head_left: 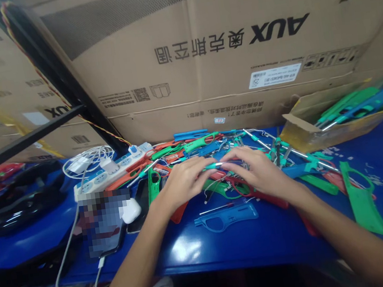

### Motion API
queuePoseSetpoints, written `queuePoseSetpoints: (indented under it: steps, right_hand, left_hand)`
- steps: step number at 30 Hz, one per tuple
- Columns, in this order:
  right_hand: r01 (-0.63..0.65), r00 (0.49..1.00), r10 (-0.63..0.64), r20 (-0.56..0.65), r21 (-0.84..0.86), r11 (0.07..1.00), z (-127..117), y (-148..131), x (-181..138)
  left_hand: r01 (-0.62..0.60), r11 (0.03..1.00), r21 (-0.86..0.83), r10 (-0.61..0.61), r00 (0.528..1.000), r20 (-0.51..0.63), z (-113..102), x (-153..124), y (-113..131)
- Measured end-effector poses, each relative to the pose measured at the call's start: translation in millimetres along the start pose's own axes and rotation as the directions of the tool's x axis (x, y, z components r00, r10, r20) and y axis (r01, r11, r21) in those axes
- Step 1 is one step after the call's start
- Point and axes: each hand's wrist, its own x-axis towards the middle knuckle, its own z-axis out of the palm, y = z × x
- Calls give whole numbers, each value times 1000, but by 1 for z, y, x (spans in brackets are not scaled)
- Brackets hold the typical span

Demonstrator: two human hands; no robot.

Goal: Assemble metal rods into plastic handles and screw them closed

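And here the left hand [189,176] and right hand [260,167] are pinching the teal piece [211,166] at twelve o'clock from the blue shell [238,216], seemingly working its ends, next probably needing steady alignment.

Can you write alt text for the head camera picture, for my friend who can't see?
A left hand and a right hand pinch a small teal-and-metal piece over a blue table scattered with colorful plastic shells. A power strip and phone lie to the left, an open box of green and blue pieces stands at the right, and printed cardboard rises behind.
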Motion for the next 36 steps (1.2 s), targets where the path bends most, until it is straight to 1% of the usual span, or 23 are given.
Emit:
queuePoseSetpoints:
  steps: [4, 7, 9, 11, 13, 16, 20, 22, 24, 31, 36]
  right_hand:
    - [23, 1000, -23, -1, -20, 1000, 1, -1, 0]
    - [36, 999, -36, 24, 15, 999, 1, 0, 0]
    - [15, 1000, -16, 23, 70, 997, 0, 2, 0]
    - [-34, 999, 33, 4, 113, 993, -1, 6, 0]
    - [-97, 995, 98, -1, 142, 985, -1, 10, 0]
    - [-171, 985, 168, 35, 216, 961, -1, 11, 1]
    - [-199, 980, 200, 20, 241, 950, 0, 5, 2]
    - [-195, 980, 199, 9, 242, 950, -1, 3, 2]
    - [-191, 980, 197, 4, 248, 950, -2, 2, 2]
    - [-191, 978, 206, -38, 243, 951, -2, 5, 1]
    - [-161, 979, 187, -78, 257, 953, 0, 3, 0]
  left_hand:
    - [93, 995, -47, -90, 994, 56, -5, -1, 1]
    - [177, 984, -11, -175, 979, 109, -9, -3, 1]
    - [227, 974, -17, -224, 970, 93, -12, -5, 0]
    - [253, 966, -51, -251, 967, 31, -15, -5, -1]
    - [258, 965, -52, -260, 965, -42, -18, -5, -3]
    - [236, 971, -32, -238, 963, -126, -20, -5, -7]
    - [143, 989, -47, -150, 969, -196, -16, -4, -11]
    - [117, 992, -36, -122, 971, -204, -15, -4, -12]
    - [121, 992, -29, -124, 972, -198, -14, -5, -12]
    - [236, 971, -38, -239, 954, -180, -15, -5, -9]
    - [267, 963, -42, -270, 950, -154, -16, -4, -7]
